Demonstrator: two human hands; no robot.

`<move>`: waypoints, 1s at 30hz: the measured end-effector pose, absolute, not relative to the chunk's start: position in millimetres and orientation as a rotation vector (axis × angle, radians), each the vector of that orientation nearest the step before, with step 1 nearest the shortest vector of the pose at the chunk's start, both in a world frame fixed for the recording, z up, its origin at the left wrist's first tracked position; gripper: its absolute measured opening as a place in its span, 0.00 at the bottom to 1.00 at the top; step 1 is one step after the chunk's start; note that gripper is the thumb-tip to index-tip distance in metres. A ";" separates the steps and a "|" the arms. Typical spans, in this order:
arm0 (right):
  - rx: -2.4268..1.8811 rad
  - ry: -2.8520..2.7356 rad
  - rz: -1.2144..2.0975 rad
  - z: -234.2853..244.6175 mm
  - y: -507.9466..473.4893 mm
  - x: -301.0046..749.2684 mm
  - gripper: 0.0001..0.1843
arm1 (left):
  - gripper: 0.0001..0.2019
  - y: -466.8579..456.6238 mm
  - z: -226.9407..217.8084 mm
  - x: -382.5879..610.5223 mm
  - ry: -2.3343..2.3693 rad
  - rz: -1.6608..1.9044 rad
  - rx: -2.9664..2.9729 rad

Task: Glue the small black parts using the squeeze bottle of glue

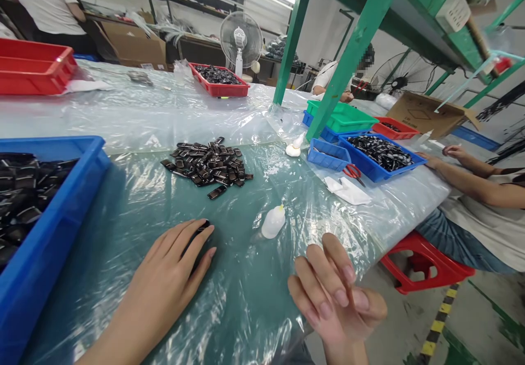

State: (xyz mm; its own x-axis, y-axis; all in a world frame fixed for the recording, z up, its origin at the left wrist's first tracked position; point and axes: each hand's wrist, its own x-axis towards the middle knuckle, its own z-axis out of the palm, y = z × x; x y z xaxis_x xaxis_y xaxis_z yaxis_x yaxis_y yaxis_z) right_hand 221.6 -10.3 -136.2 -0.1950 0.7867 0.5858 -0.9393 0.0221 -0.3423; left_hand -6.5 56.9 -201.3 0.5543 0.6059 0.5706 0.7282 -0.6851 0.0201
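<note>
Two hands low in view. Left hand (174,269) lies flat on the plastic-covered table (246,288), fingers spread over a small black part (199,232), pressing rather than gripping it, likely to pin it. Right hand (332,296) is raised off the near edge, fingers loosely curled, empty. White squeeze bottle (273,221) lies between them; pile of black parts (207,167) farther back; blue bin (45,228) at left.

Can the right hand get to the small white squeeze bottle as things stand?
Probably yes. The right hand is raised, fingers loosely curled and holding nothing, and the white squeeze bottle lies on its side on the plastic-covered table just ahead and left of it. Nothing lies between them; the left hand rests off to the side.
</note>
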 end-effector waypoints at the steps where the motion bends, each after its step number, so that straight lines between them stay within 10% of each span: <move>1: 0.262 -0.792 1.583 -137.2 -10.2 221.0 0.18 | 0.21 57.1 -201.3 -6.6 -1.117 -0.819 -2.571; 30: 0.158 -0.783 1.535 -134.7 -26.4 215.9 0.18 | 0.21 57.3 -201.2 -6.9 -1.114 -0.824 -2.597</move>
State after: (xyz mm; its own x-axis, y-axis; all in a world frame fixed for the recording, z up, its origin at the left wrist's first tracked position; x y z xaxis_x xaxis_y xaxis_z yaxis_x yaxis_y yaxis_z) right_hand 215.9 -26.4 -134.7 -0.1488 0.8281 0.5404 -0.9238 0.0786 -0.3748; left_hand -6.9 57.3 -201.2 0.5611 0.6064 0.5634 0.7162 -0.6969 0.0367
